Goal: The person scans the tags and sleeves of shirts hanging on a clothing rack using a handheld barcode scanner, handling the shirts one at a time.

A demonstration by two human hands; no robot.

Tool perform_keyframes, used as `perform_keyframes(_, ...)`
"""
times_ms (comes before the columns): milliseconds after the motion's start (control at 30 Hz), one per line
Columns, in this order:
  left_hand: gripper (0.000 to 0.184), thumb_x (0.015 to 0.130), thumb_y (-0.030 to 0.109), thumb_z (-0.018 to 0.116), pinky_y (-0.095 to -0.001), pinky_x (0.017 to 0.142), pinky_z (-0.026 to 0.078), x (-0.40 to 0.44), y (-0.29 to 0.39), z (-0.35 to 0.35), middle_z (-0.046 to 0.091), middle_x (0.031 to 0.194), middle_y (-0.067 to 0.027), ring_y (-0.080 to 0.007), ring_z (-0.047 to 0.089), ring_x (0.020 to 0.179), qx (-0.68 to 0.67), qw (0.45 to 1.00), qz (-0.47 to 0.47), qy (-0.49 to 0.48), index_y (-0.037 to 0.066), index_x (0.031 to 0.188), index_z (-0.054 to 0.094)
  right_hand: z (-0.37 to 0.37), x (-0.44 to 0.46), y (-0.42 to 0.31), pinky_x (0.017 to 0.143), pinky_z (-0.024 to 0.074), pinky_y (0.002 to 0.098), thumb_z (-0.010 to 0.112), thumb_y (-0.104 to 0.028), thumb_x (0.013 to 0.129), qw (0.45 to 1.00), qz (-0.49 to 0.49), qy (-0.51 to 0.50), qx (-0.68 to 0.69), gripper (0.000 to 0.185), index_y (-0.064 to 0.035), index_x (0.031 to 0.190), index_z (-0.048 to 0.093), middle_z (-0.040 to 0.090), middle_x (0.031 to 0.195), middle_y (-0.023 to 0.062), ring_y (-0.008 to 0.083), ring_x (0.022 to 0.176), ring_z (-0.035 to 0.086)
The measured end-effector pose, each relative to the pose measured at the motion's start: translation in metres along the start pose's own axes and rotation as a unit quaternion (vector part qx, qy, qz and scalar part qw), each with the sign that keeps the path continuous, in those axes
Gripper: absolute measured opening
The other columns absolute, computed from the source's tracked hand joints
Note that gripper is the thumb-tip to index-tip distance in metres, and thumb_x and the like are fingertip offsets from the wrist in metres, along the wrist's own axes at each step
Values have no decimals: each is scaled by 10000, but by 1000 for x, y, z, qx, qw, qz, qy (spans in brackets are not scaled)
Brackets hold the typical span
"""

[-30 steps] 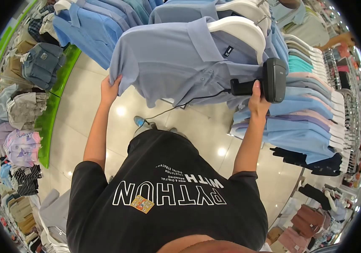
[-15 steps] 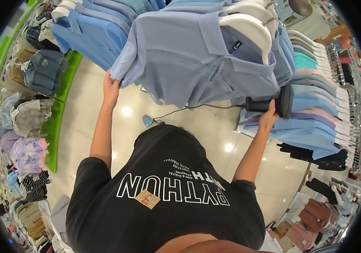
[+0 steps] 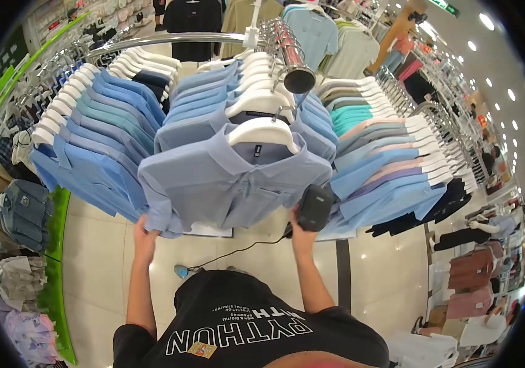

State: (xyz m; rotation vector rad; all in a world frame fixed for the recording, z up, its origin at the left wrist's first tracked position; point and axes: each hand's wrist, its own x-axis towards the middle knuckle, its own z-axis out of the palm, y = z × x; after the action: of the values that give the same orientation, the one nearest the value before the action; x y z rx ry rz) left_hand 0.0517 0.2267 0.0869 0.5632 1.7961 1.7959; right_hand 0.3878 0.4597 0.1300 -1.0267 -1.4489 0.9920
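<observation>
A grey-blue polo shirt (image 3: 207,184) hangs on a white hanger (image 3: 265,132) at the near end of a metal rail. My left hand (image 3: 145,236) pinches the cuff of its sleeve at the left side. On the other side, my right hand (image 3: 303,235) is wrapped around the handle of a black handheld garment steamer (image 3: 315,207). The steamer's wide head is at the shirt's lower right side; whether it touches the cloth I cannot tell. From its handle a thin dark cord (image 3: 244,248) runs down to the left, towards my shoe.
More blue shirts (image 3: 198,101) hang behind on the same rail (image 3: 293,67). Rows of shirts flank it at left (image 3: 90,159) and right (image 3: 385,190). A green-edged display (image 3: 57,245) stands at far left, above pale floor tiles (image 3: 96,276).
The view has tilted up, showing the rail and the store behind. My right hand has brought the steamer inward, its head now turned towards me. My left hand still holds the sleeve.
</observation>
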Motion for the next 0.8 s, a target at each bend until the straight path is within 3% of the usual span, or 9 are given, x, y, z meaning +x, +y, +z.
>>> perform_keyframes(33, 493, 741, -63, 630, -296, 887, 460, -7, 1, 12, 589, 1135, -97, -169, 566, 1059, 44, 999, 3, 19, -19, 1215, 503, 7, -10, -1, 824, 469, 301, 747, -111, 775, 1000, 20, -22, -5, 336, 7, 1052, 598, 640, 980, 83, 163, 882, 596)
perform_keyframes(100, 502, 736, -58, 669, -284, 870, 467, -21, 14, 35, 612, 1091, -87, -156, 587, 1016, 13, 996, 34, -77, -25, 1209, 507, 25, -32, -3, 821, 479, 321, 744, -140, 783, 994, 33, -100, -23, 344, -15, 1071, 606, 649, 996, 88, 194, 892, 615)
perform_keyframes(133, 507, 733, -56, 688, -279, 861, 471, -29, 22, 48, 623, 1068, -81, -149, 597, 995, -3, 991, 49, -125, -28, 1207, 509, 35, -44, -3, 817, 483, 334, 748, -143, 774, 987, -42, -118, -95, 352, -25, 1073, 606, 651, 992, 97, 226, 893, 619)
perform_keyframes(167, 491, 738, -59, 688, -272, 849, 473, -37, 27, 59, 630, 1052, -78, -141, 603, 979, -26, 990, 46, -132, -29, 1198, 518, 45, -55, 0, 819, 482, 339, 749, -144, 769, 980, -24, -178, -85, 355, -25, 1070, 604, 652, 994, 106, 249, 901, 618)
perform_keyframes(233, 459, 749, -66, 687, -257, 824, 478, -55, 31, 76, 644, 1020, -70, -125, 616, 946, -70, 986, 38, -146, -31, 1180, 535, 62, -73, -11, 780, 492, 322, 760, -119, 754, 961, -26, -275, 22, 334, -41, 1046, 616, 652, 948, 57, 172, 853, 617)
perform_keyframes(267, 428, 750, -74, 682, -252, 812, 480, -60, 32, 81, 652, 994, -64, -120, 621, 931, -71, 986, 36, -144, -31, 1155, 552, 71, -83, -24, 740, 496, 292, 770, -94, 738, 957, 28, -271, 94, 312, -41, 1010, 626, 649, 918, 34, 128, 812, 604)
perform_keyframes(433, 197, 808, -39, 647, -203, 672, 439, -79, 26, 83, 639, 828, -8, -60, 574, 742, -9, 992, 20, -127, -27, 1003, 635, 85, -105, -37, 713, 483, 263, 765, -60, 721, 918, 52, -368, 136, 316, -38, 994, 608, 636, 880, 15, 89, 785, 574)
perform_keyframes(567, 122, 863, 20, 602, -191, 598, 377, -94, 28, 79, 585, 775, 25, -35, 487, 666, 45, 991, -4, -125, -21, 972, 638, 90, -111, -39, 708, 486, 261, 772, -51, 690, 910, 83, -373, 164, 341, -33, 989, 608, 637, 878, 23, 89, 795, 581)
perform_keyframes(800, 135, 926, 88, 520, -209, 619, 368, -102, 41, 84, 528, 744, 40, -35, 449, 693, -4, 989, 56, -135, -12, 906, 609, 98, -127, -31, 734, 490, 277, 773, -63, 701, 933, 62, -326, 141, 367, -24, 1025, 607, 646, 910, 42, 106, 822, 593)
